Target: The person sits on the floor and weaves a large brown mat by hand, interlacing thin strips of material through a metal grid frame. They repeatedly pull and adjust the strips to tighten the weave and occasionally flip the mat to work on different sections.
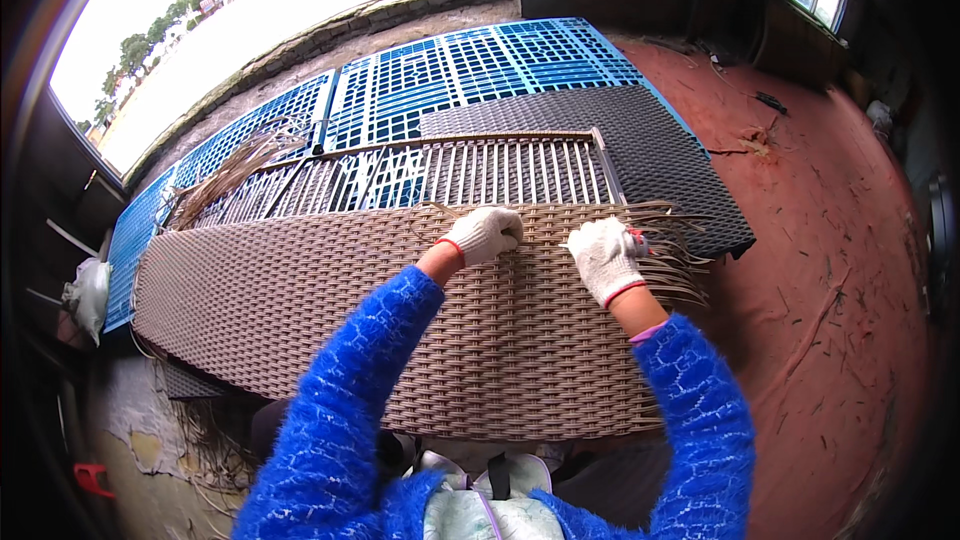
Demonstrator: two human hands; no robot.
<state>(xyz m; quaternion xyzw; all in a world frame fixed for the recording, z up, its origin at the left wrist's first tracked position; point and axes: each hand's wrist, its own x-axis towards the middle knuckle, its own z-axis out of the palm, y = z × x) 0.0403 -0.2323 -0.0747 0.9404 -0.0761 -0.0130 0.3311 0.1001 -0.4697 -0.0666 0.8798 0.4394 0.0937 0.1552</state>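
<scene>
A brown wicker panel [400, 310], woven from flat synthetic strands, lies across in front of me. Both hands wear white knitted gloves at the upper edge of the weave. My left hand [485, 235] is closed, its fingers pinched at a thin strand that runs toward the right hand. My right hand [606, 255] is curled closed just to the right; something small and red [638, 240] sticks out of its outer side, mostly hidden. Beyond the hands, the frame's bare slats [510, 170] show unwoven. Loose strand ends [685, 260] fan out past the panel's right edge.
Blue plastic pallets [450, 65] lie under the work. A dark grey woven panel [660, 140] rests on them, behind and to the right. A bundle of loose strands [235, 165] lies at the left. Scraps litter the red floor [820, 290]. A red object [94, 480] sits at lower left.
</scene>
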